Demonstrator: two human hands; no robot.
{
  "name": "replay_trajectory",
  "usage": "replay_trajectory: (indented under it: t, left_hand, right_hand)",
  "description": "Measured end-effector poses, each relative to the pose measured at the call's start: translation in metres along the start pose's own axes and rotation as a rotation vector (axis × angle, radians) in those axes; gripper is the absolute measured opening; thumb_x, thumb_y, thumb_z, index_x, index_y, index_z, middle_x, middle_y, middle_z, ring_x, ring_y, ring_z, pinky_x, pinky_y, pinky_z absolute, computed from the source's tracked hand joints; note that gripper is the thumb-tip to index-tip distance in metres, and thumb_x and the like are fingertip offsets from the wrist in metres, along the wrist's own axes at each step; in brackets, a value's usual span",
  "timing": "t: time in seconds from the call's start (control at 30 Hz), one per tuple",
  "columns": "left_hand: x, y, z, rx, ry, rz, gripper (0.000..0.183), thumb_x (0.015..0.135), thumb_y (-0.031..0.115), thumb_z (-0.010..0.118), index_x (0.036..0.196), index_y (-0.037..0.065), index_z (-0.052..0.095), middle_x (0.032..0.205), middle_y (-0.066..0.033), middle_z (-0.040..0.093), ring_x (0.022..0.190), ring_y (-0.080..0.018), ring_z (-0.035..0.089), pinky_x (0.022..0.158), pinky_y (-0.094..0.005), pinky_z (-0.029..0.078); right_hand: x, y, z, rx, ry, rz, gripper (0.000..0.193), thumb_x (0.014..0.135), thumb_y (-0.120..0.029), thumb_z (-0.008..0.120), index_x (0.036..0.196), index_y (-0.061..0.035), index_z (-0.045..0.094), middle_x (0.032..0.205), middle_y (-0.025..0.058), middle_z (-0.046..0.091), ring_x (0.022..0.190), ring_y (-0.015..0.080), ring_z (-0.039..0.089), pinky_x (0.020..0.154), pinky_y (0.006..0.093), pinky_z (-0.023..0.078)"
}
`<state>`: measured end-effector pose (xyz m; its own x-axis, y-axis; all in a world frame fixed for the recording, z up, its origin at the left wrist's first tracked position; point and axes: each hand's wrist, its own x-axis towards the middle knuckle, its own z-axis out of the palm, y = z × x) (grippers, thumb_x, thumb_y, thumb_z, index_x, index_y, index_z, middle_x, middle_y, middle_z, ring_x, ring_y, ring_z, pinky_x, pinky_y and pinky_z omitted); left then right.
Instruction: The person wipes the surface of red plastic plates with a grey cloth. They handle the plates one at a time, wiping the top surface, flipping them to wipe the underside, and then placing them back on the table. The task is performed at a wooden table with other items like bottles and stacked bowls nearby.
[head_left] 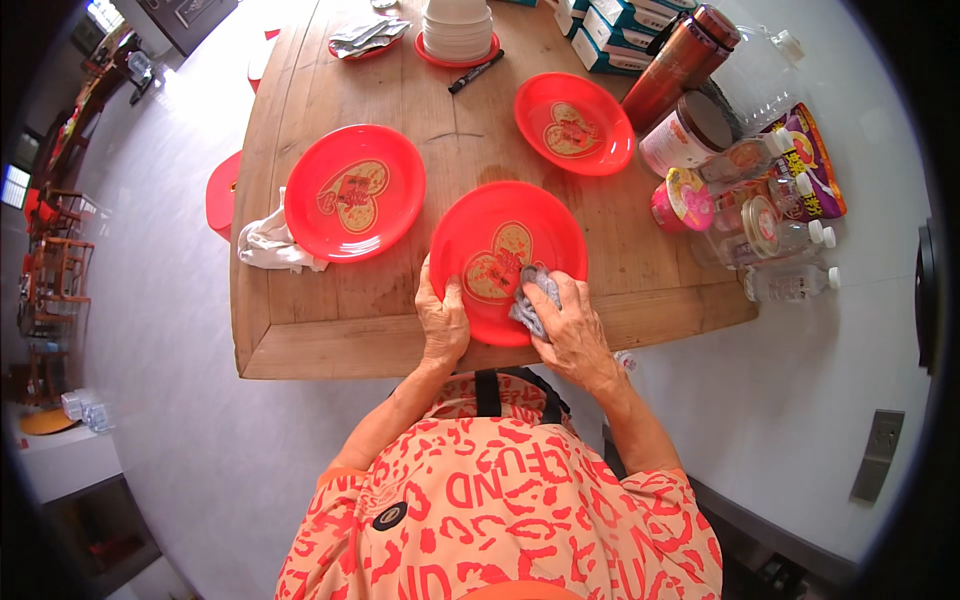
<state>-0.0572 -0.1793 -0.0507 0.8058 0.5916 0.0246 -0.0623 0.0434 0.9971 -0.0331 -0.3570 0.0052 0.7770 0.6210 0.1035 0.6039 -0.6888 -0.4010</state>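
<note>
A red plate (455, 225) with a gold heart pattern is in front of me at the table's near edge. My left hand (443, 320) grips its left rim, thumb on the upper face and fingers round the edge. In my right hand (575, 335) is a bunched grey cloth (535, 302), pressed against the plate's lower right inside. Two more red plates lie on the table: one plate (395, 220) to the left, and another plate (590, 92) farther off to the right.
The wooden table (450, 130) carries a white cloth (268, 245) at left. Stacked white bowls (456, 35), a black marker (476, 73) and flat packets (368, 37) stand at the back. Along the right are boxes (610, 40), a copper flask (685, 65), a tub (680, 140) and several plastic bottles (790, 283).
</note>
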Motion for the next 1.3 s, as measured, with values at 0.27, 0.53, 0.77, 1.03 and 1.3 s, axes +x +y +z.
replay_trajectory:
  t: [0.27, 0.53, 0.77, 1.03, 1.3]
  left_hand:
    - [0.004, 0.0, -0.002, -0.057, -0.061, -0.093, 0.038, 0.091, -0.001, 0.05, 0.129, -0.003, 0.048, 0.115, -0.0126, 0.062, 0.106, -0.0184, 0.058, 0.093, -0.0307, 0.045]
    - [0.002, -0.004, -0.001, 0.02, -0.022, -0.025, 0.039, 0.09, -0.002, 0.049, 0.129, -0.004, 0.048, 0.115, -0.0137, 0.062, 0.106, -0.0198, 0.058, 0.093, -0.0324, 0.045]
    - [0.003, -0.006, 0.0, -0.017, -0.028, -0.034, 0.039, 0.089, -0.002, 0.049, 0.129, -0.004, 0.049, 0.116, -0.0119, 0.061, 0.105, -0.0183, 0.057, 0.093, -0.0309, 0.044]
    - [0.009, -0.002, -0.003, -0.066, -0.111, -0.083, 0.037, 0.089, -0.002, 0.049, 0.126, -0.003, 0.052, 0.113, -0.0084, 0.062, 0.1, -0.0144, 0.057, 0.09, -0.0286, 0.046]
    - [0.01, -0.001, -0.005, -0.082, -0.139, -0.079, 0.039, 0.088, -0.004, 0.046, 0.127, -0.004, 0.05, 0.112, -0.0118, 0.064, 0.103, -0.0175, 0.059, 0.092, -0.0306, 0.046]
  right_hand:
    - [0.037, 0.036, 0.014, -0.202, 0.264, -0.069, 0.048, 0.066, 0.004, 0.065, 0.113, -0.0072, 0.062, 0.124, 0.0157, 0.045, 0.11, 0.0338, 0.045, 0.092, 0.0422, 0.044]
    - [0.06, 0.035, 0.018, -0.297, 0.414, -0.059, 0.048, 0.067, 0.001, 0.065, 0.114, -0.0086, 0.063, 0.121, 0.0149, 0.047, 0.106, 0.0333, 0.047, 0.089, 0.0429, 0.044]
    - [0.009, 0.014, 0.006, -0.152, 0.162, 0.013, 0.051, 0.064, 0.002, 0.065, 0.114, -0.0083, 0.061, 0.119, 0.019, 0.046, 0.104, 0.0368, 0.047, 0.09, 0.0434, 0.045]
    - [0.057, 0.034, 0.012, -0.293, 0.313, -0.015, 0.048, 0.073, 0.002, 0.059, 0.118, -0.0132, 0.058, 0.121, 0.0166, 0.044, 0.105, 0.0343, 0.048, 0.088, 0.0429, 0.044]
    - [0.112, 0.029, 0.035, -0.324, 0.439, -0.149, 0.038, 0.078, -0.011, 0.062, 0.113, -0.0236, 0.056, 0.122, 0.0141, 0.043, 0.108, 0.0325, 0.048, 0.086, 0.043, 0.047]
